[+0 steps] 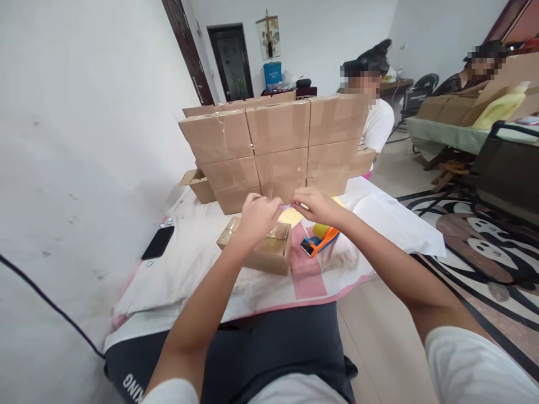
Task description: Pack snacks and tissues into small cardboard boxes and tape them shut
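Note:
My left hand point(261, 216) is raised over a small cardboard box point(269, 258), its fingers pinched together. Close beside it, my right hand point(315, 206) is also closed in a pinch, its fingertips pointing at those of the left. Whatever lies between the fingertips is too small to make out. The box sits on the cloth-covered table with shiny clear tape on its top; my left hand and forearm hide part of it. Right of the box lies an orange and blue tape dispenser point(322, 241) with a yellowish roll. Behind the hands is a pale yellow paper point(291, 217).
Stacked taped cardboard boxes point(278, 132) form a wall across the table's back. An open box point(202, 186) stands at their left. A black phone point(158, 242) lies near the left wall. A person in a white top point(379, 126) sits behind the stack; another is at a table point(446, 132) on the right.

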`<state>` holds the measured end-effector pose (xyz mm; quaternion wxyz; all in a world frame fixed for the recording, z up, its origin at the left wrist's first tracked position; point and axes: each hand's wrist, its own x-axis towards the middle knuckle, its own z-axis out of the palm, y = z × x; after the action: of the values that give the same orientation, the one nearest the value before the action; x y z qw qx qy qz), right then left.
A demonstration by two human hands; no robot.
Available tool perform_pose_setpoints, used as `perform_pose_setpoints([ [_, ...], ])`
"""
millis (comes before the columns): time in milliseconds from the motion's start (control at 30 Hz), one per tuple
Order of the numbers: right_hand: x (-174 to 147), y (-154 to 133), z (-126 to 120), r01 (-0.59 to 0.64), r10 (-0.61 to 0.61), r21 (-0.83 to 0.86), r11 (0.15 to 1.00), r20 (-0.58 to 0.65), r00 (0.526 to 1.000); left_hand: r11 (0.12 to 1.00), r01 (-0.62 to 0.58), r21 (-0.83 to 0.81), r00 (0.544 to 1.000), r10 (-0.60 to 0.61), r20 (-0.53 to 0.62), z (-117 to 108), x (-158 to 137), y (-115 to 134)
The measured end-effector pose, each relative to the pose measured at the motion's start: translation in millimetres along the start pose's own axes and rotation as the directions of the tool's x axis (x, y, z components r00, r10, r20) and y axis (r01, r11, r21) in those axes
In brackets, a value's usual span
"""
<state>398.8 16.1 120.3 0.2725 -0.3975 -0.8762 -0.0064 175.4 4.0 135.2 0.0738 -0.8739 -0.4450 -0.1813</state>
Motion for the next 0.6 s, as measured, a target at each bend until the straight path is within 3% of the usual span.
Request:
perform_pose_setpoints([
  [67,-7,9,-3,-0.127,0.119,-0.091,0.988,-0.096,0.988,0.998,0.054,0.025,0.99,-0.057,0.131,0,29,5],
  [133,-20,27,0,-0.316,0.294,-0.091,0.945,-0.196,0.936,0.997,0.078,0.028,0.984,-0.082,0.16,4,48,2],
  [200,-36,43,7,-0.411,0.388,-0.045,0.91,-0.253,0.886,0.998,0.067,0.0,0.982,-0.066,0.177,8,60,-3],
  [267,-45,49,16,-0.397,0.383,-0.004,0.918,-0.254,0.888,0.998,0.029,-0.057,0.976,-0.016,0.218,12,66,-5],
  [367,-43,46,27,-0.287,0.298,0.082,0.954,-0.209,0.931,0.99,-0.035,-0.137,0.958,0.072,0.276,20,70,-3],
  [433,-39,50,24,-0.282,0.298,0.099,0.954,-0.238,0.925,0.99,-0.035,-0.137,0.953,0.074,0.293,26,68,-3],
  [500,-41,64,15,-0.381,0.387,0.089,0.92,-0.344,0.855,0.996,0.009,-0.094,0.951,0.02,0.308,31,64,-11],
  [600,-59,91,1,-0.535,0.522,0.126,0.835,-0.49,0.698,0.996,0.087,-0.032,0.934,-0.07,0.35,37,61,-31],
])
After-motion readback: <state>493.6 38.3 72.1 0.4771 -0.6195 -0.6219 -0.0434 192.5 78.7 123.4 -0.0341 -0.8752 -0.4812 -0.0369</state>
